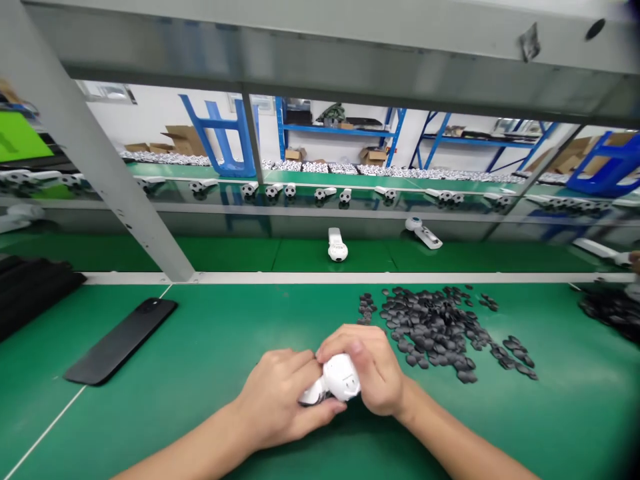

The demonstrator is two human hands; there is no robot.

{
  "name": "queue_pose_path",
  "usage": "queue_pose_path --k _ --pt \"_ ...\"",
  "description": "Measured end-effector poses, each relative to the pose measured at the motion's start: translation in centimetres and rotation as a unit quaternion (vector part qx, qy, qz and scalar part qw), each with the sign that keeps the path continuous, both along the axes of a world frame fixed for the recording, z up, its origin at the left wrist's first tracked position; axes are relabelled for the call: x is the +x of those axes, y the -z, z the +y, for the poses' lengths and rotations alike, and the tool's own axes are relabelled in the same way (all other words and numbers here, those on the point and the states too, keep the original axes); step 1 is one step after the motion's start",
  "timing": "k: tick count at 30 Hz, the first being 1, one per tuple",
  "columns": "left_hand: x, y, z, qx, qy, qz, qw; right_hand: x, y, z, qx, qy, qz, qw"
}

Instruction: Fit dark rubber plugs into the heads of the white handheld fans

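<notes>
Both my hands close around a white plastic device (343, 379) just above the green mat (210, 373). My left hand (277, 400) wraps its lower end, which runs off to the left, and my right hand (367, 370) covers it from above. My fingers hide much of the device. To the right of my right hand lies a loose pile of small black rubber pieces (430, 327). A black smartphone (120, 341) rests face down on the mat, left of my hands.
A white-edged rail (350, 278) bounds the mat at the far side. Beyond it, white devices (338, 245) stand on a green belt. A grey steel post (100, 153) slants at the left, above a stack of black sheets (30, 287). Another black pile (610, 310) lies at the right edge.
</notes>
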State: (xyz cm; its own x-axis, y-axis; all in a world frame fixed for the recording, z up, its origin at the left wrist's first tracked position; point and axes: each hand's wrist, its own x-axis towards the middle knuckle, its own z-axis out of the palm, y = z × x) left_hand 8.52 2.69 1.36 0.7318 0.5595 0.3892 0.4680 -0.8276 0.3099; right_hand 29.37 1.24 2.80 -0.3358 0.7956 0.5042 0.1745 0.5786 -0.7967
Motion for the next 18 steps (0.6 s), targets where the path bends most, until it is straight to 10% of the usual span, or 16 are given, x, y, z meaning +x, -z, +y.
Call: queue_pose_path --k 6,12,18 --pt "-0.6 -0.7 0.0 -0.179 -0.03 -0.077 0.98 1.9 -1.4 1.5 -0.051 0.022 -0.016 0.998" --pt "-1.3 0.8 0.5 -0.474 -0.091 -0.309 0.82 9.5 -0.4 5.5 -0.045 0.295 -0.283 0.912" --pt "-1.6 1.1 2.4 -0.542 -0.084 -0.439 0.712 12.2 1.7 6.8 -0.089 0.241 -0.383 0.887"
